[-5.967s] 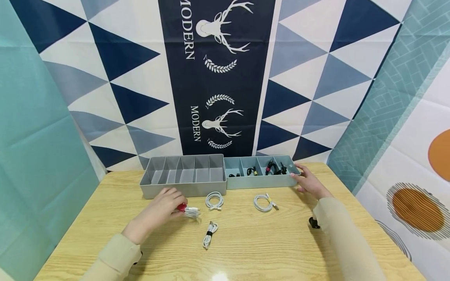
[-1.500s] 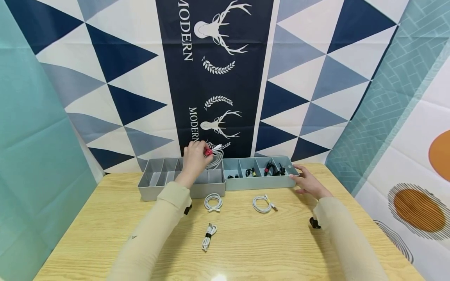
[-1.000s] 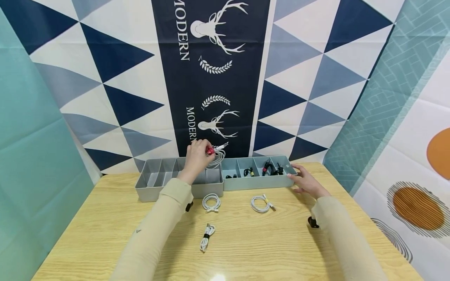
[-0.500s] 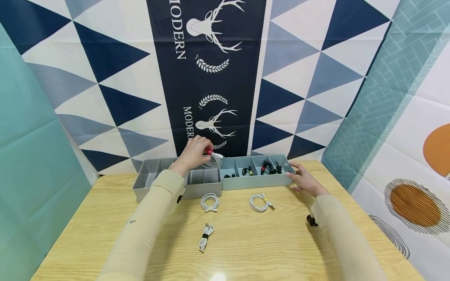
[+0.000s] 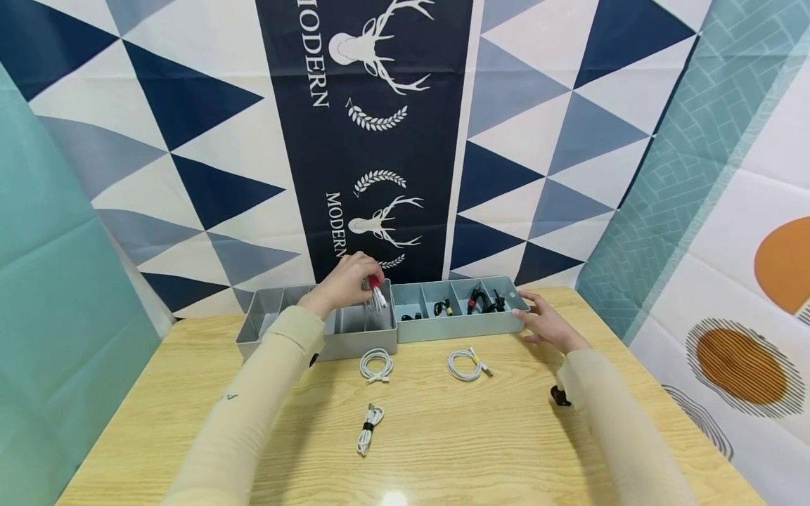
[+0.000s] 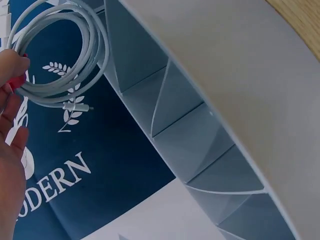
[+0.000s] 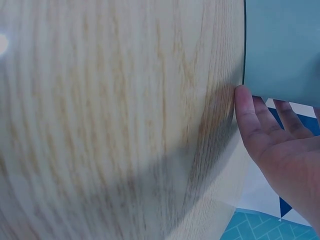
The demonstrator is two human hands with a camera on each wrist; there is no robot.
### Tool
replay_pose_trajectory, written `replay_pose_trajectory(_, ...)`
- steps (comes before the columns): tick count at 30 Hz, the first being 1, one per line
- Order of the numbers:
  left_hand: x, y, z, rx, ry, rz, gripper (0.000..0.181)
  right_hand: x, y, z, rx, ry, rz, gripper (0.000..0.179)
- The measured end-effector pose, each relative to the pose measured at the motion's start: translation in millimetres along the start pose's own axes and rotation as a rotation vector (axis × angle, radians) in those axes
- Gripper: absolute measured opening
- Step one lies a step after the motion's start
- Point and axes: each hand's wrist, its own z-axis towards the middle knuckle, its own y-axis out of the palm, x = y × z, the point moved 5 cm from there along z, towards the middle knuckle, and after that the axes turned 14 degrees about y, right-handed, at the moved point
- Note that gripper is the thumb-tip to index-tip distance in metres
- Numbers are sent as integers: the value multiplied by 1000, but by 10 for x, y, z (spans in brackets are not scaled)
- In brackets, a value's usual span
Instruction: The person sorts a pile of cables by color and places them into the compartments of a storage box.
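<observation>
My left hand point(image 5: 344, 282) pinches a coiled white cable point(image 5: 379, 301) by its red tie point(image 6: 18, 81). The coil hangs over the rightmost compartment of the grey divided box point(image 5: 361, 344), apart from the box in the left wrist view. Its compartments hold nothing that I can see; my arm hides part of them. My right hand point(image 5: 547, 325) rests against the right end of the blue divided box point(image 5: 462, 327), fingers fairly straight and spread. Short black cables point(image 5: 479, 301) lie in that box, some with red or yellow ties.
On the wooden table point(image 5: 481, 436) in front of the boxes lie a coiled white cable point(image 5: 376, 365), a white cable with a yellow tie point(image 5: 465, 365) and a white cable bundle with a black tie point(image 5: 369, 427). A patterned cloth point(image 5: 253, 140) hangs behind.
My left hand lifted the red-tied cable from the table to above the grey box, then tilted it so its plugs point down. My right hand stays at the blue box's end.
</observation>
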Motion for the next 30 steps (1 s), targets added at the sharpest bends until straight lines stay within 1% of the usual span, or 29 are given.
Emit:
replay_pose_trajectory(7, -41, 116, 14, -20, 3, -6, 23, 8, -18, -3, 2, -2, -15, 67)
replay_pose_trajectory(11, -87, 198, -11, -50, -26, -2, 23, 13, -15, -15, -2, -5, -16, 69)
replay_pose_trajectory(14, -123, 256, -45, -60, -47, -4, 23, 9, -14, -24, -6, -9, -12, 69)
replay_pose_trajectory(21, -192, 385, -114, -26, -73, -44, 21, -8, -25, -34, -6, -13, -21, 69)
replay_pose_trajectory(25, -227, 464, -122, -16, -80, -61, 21, 3, -22, -20, -3, -7, -29, 69)
replay_pose_trajectory(30, -240, 531, -129, -16, -82, -65, 21, 17, -19, 13, -4, -4, -5, 69)
